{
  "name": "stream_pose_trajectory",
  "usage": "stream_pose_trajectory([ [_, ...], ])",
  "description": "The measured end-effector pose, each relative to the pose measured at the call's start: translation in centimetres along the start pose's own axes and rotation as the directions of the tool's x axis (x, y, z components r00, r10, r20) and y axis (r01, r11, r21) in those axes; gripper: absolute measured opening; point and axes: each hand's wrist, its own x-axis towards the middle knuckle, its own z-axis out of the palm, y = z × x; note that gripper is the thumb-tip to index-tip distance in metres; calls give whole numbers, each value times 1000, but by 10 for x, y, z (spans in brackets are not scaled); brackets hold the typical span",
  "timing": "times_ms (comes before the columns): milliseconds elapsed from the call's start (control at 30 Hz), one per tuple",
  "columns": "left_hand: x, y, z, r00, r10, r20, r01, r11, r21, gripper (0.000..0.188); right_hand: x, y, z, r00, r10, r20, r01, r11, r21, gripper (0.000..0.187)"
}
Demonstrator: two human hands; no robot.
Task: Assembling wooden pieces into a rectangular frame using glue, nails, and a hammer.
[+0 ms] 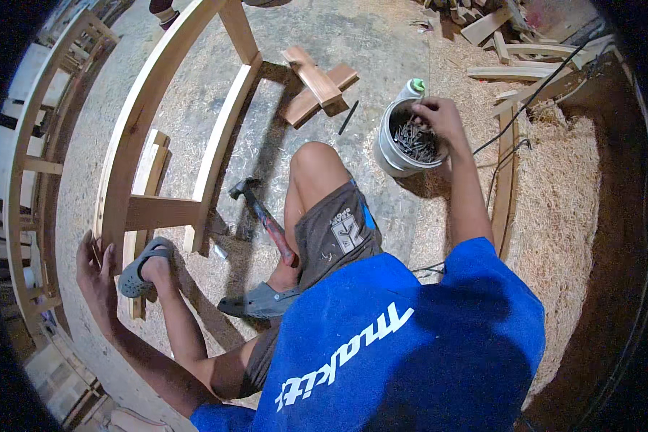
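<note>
My right hand (439, 115) reaches into a white bucket (390, 151) full of nails (416, 140), fingers bunched over them; whether it grips any I cannot tell. My left hand (96, 270) lies open against the lower end of a long wooden frame rail (133, 137). My foot in a grey clog (140, 268) presses beside that rail. A claw hammer (263, 216) with a red handle leans against my bent leg, held by neither hand.
Two crossed wood blocks (315, 85) and a dark pencil-like stick (348, 117) lie on the sawdust-covered concrete floor. A white bottle with a green cap (412, 88) stands behind the bucket. Timber offcuts (518, 50) and a black cable (540, 86) lie at the right. Another wooden frame (32, 165) stands at the left.
</note>
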Motion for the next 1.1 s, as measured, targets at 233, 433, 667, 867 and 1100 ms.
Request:
stream_pose_trajectory([
  [233,2,3,-15,998,-49,-49,44,994,-99,46,-28,-97,26,975,-123,182,15,864,503,16],
  [433,-6,31,-2,871,278,-405,-237,960,148,34,-71,-202,139,906,-388,-167,413,731,543,17],
  [667,-77,112,66,984,-62,167,174,531,-829,35,-177,-284,268,55,-967,-251,981,6,193,35],
  [867,-81,81,58,957,-290,-20,94,374,-923,27,-186,-242,302,386,-917,-99,907,359,219,48],
  [1100,-40,47,-19,897,-172,-407,-4,918,-397,19,-165,-70,389,682,-309,663,704,521,-482,75],
])
